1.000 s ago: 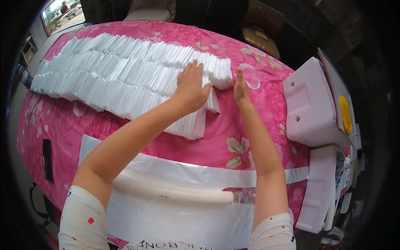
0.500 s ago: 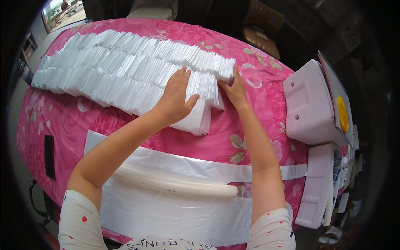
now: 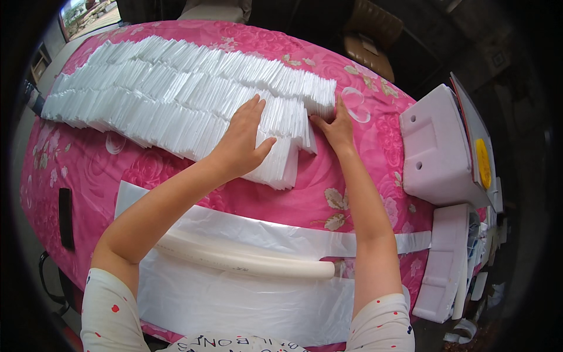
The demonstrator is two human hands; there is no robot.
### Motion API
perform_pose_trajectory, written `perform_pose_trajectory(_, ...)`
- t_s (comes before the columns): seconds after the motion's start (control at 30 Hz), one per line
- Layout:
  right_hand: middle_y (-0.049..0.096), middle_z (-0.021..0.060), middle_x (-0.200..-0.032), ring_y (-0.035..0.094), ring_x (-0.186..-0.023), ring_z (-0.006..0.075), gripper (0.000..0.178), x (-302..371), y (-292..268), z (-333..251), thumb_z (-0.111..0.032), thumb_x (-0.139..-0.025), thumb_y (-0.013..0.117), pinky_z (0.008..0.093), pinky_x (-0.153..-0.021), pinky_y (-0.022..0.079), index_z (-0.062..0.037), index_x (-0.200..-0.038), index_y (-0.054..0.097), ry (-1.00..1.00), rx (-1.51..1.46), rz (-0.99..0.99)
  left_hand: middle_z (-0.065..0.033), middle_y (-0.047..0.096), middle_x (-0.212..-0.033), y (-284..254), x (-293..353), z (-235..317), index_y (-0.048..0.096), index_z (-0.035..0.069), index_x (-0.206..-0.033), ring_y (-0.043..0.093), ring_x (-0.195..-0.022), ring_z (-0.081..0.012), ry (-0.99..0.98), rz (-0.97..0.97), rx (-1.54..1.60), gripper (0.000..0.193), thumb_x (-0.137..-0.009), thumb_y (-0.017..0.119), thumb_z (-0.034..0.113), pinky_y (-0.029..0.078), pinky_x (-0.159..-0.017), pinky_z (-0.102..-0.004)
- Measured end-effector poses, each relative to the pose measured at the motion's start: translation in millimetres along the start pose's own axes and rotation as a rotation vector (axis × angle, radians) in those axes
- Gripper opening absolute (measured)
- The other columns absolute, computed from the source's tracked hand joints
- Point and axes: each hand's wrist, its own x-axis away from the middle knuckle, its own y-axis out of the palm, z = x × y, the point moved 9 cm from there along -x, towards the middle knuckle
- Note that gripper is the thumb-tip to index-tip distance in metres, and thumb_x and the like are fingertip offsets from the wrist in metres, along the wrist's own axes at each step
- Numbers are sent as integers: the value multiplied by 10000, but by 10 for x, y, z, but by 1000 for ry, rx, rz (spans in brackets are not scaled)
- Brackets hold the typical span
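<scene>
Long rows of thin white folded sheets or bags (image 3: 146, 82), standing on edge and packed tightly, run across the pink tablecloth. My left hand (image 3: 239, 138) lies on the near rows toward their right part, its fingers stretched out and the thumb spread. At the right end of the far row is my right hand (image 3: 338, 130), thumb and fingers apart and pressed against the end of the sheets. Part of its fingertips is hidden behind the row. Neither hand grasps anything.
On the near side, a white tube (image 3: 252, 264) rests over a translucent plastic sheet (image 3: 217, 305). A black strip (image 3: 65, 218) lies at the left. White foam boxes (image 3: 431, 170) stand along the right edge, with a yellow oval (image 3: 482, 163) beside them. Beyond the flowered tablecloth (image 3: 375, 141) is a brown chair (image 3: 368, 56).
My right hand and the right end of the far row have shifted slightly to the right. My left hand stays in nearly the same place on the rows.
</scene>
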Motion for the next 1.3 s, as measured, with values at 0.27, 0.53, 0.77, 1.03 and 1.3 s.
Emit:
perform_pose_trajectory(0.27,353,201,-1380,344,-1281,303,1043,-9,-60,69,-424,-608,781,344,-1041,303,23,-1379,239,3,70,-2,-240,260,-1408,-75,52,-26,258,-38,-1354,240,-1314,-365,-19,-6,15,675,-807,607,150,204,-1077,-405)
perform_pose_trajectory(0.53,303,219,-1403,290,-1307,320,1065,100,-145,125,-492,-624,754,353,-1067,257,53,-1371,227,-60,143,-6,-228,251,-1417,-221,267,-55,241,-28,-1365,232,-1320,-357,-67,-34,28,677,-813,597,137,198,-1080,-399)
perform_pose_trajectory(0.77,315,251,-1380,297,-1293,355,992,498,-375,-67,-587,-730,619,383,-1062,258,84,-1352,237,-124,146,-10,-231,249,-1415,-535,717,116,228,-43,-1361,243,-1313,-366,-71,-74,73,677,-816,591,128,210,-1074,-403)
perform_pose_trajectory(1.03,329,259,-1369,314,-1286,352,969,320,-492,-9,-537,-731,650,377,-1056,271,91,-1346,243,-38,203,8,-245,253,-1407,-779,1116,232,201,-60,-1366,241,-1313,-372,-139,-152,67,694,-830,586,150,214,-1074,-412)
perform_pose_trajectory(1.3,428,218,-1309,422,-1209,333,752,-133,49,-15,-180,-720,695,358,-989,360,28,-1333,312,-138,35,-178,-185,254,-1433,-861,1176,44,192,-9,-1395,261,-1324,-316,-226,-157,124,699,-823,582,91,248,-1066,-375)
